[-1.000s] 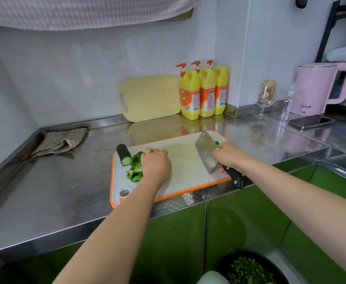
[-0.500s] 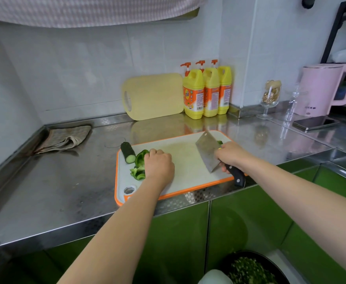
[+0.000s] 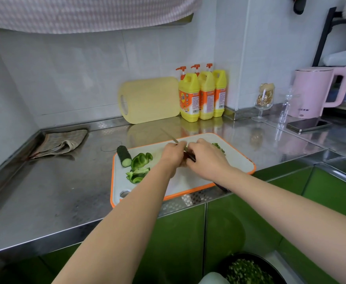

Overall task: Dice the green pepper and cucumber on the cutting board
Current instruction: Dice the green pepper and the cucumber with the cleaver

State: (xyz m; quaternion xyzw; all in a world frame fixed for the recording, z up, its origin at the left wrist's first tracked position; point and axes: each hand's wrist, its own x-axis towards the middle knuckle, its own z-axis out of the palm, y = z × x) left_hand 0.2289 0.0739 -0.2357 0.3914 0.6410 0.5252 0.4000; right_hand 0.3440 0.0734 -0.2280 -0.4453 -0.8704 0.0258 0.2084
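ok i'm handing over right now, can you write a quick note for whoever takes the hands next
Right hand: grips the black-handled cleaver, blade edge-on to the camera.
Left hand: curled against the blade; whether it holds anything is hidden.
Dark green cucumber stub and green pepper strips lie at the left of the white, orange-rimmed cutting board, apart from both hands.
Done: a small pile of diced green bits at the board's far right.
Left: dice the stub and strips.
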